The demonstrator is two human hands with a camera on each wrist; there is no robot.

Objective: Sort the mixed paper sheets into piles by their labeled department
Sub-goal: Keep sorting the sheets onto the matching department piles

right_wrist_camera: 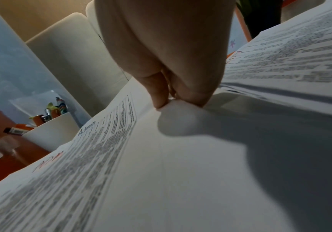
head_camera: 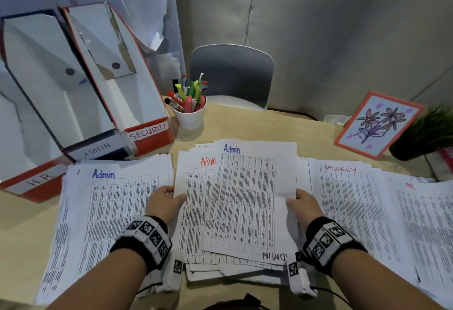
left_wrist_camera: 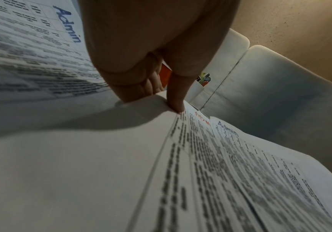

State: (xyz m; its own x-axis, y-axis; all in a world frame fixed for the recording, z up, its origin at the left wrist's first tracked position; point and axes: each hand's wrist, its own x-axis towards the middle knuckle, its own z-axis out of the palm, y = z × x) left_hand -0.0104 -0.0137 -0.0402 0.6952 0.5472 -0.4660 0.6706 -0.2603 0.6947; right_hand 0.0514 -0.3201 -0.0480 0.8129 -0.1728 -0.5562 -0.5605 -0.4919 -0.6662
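Observation:
A loose stack of printed sheets labeled Admin (head_camera: 235,201) lies in the middle of the desk. My left hand (head_camera: 166,200) pinches its left edge, thumb on top; the left wrist view shows the thumb (left_wrist_camera: 176,100) pressed on the stack's edge (left_wrist_camera: 121,157). My right hand (head_camera: 302,203) pinches the right edge, seen in the right wrist view as fingers (right_wrist_camera: 181,87) closed on the paper (right_wrist_camera: 181,157). An Admin pile (head_camera: 105,211) lies to the left. A Security pile (head_camera: 348,206) and an HR pile (head_camera: 426,224) lie to the right.
File boxes labeled HR (head_camera: 36,182), Admin (head_camera: 98,149) and Security (head_camera: 149,130) stand at the back left. A white cup of pens (head_camera: 190,111) sits behind the stack. A flower drawing (head_camera: 377,123), a plant (head_camera: 431,130) and a chair (head_camera: 232,74) are further back.

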